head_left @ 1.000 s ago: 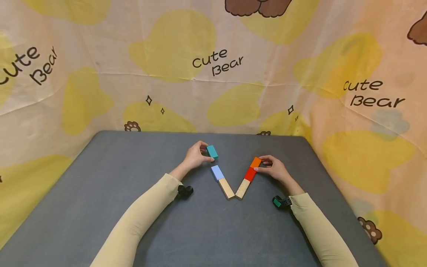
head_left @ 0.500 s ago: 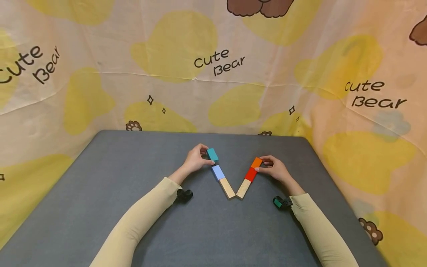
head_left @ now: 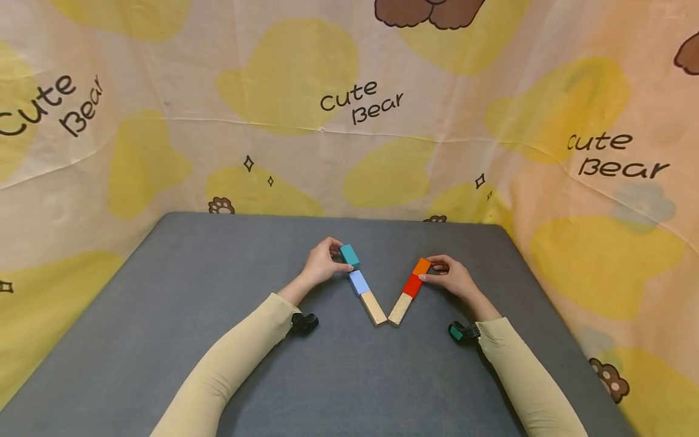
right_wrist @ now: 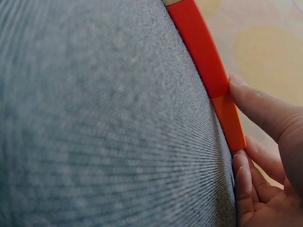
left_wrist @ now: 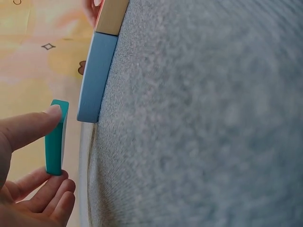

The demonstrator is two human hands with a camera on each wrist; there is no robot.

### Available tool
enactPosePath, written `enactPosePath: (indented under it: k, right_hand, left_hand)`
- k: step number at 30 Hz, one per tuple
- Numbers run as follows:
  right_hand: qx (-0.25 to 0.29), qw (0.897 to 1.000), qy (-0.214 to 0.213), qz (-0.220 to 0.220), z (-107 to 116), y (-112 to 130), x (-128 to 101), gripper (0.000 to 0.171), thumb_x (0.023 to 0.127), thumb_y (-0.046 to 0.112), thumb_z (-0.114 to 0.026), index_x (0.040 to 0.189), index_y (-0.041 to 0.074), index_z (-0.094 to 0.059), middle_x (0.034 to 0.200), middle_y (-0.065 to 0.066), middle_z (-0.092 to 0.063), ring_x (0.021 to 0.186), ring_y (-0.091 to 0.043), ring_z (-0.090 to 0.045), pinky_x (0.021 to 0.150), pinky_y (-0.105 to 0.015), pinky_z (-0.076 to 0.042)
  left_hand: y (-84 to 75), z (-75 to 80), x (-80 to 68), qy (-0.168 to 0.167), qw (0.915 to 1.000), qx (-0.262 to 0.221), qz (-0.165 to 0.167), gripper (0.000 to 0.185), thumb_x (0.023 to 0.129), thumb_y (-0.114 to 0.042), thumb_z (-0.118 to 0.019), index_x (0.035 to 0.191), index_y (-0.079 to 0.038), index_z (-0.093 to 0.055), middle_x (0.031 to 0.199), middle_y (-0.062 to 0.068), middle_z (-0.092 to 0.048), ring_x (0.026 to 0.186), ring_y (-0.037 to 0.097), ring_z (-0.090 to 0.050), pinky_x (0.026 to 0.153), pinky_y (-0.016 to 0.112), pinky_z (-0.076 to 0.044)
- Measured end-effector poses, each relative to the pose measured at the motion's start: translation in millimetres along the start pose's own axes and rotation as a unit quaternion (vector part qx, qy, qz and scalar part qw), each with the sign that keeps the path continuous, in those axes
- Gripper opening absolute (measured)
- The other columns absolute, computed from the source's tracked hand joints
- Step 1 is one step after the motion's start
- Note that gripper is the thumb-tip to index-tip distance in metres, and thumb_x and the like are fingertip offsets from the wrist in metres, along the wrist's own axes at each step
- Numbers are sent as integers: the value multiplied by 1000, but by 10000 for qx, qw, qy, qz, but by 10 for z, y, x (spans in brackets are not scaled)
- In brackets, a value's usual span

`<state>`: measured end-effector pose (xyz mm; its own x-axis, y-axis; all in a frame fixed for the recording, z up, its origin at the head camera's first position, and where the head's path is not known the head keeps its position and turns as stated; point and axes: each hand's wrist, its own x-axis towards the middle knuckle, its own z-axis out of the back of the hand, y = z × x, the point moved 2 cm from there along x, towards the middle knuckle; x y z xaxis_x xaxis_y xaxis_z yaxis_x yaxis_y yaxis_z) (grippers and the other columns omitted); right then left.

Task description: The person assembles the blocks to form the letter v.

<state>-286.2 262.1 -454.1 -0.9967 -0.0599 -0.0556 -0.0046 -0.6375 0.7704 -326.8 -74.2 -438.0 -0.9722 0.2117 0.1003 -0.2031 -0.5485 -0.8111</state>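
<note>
Here, six flat blocks form a V on the grey fabric worktop [head_left: 218, 340]; left hand [head_left: 319, 264] fingers pinch the teal rectangular block [head_left: 349, 255] just beyond the pale blue rectangular block [head_left: 358, 282], while right hand [head_left: 453, 278] fingers clasp the orange rectangular block [head_left: 421, 266].

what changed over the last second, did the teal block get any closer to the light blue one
Yes: the left hand, pinching the teal block, brought it toward the light blue block, closing most of the gap. The right hand stayed on the orange block, and the V of blocks did not shift.
</note>
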Motion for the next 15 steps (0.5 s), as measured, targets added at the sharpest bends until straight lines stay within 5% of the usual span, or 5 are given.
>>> enactPosePath:
  k: [15]
  right_hand:
    - [-104, 9999, 6, 25, -1, -18, 13, 66, 79, 38, -76, 131, 6, -52, 131, -19, -53, 117, -33, -50, 99, -48, -41]
  left_hand:
    - [0, -19, -8, 4, 9998, 93, 153, 58, 69, -21, -85, 116, -5, -56, 113, 13, -61, 108, 28, -56, 95, 42, -45]
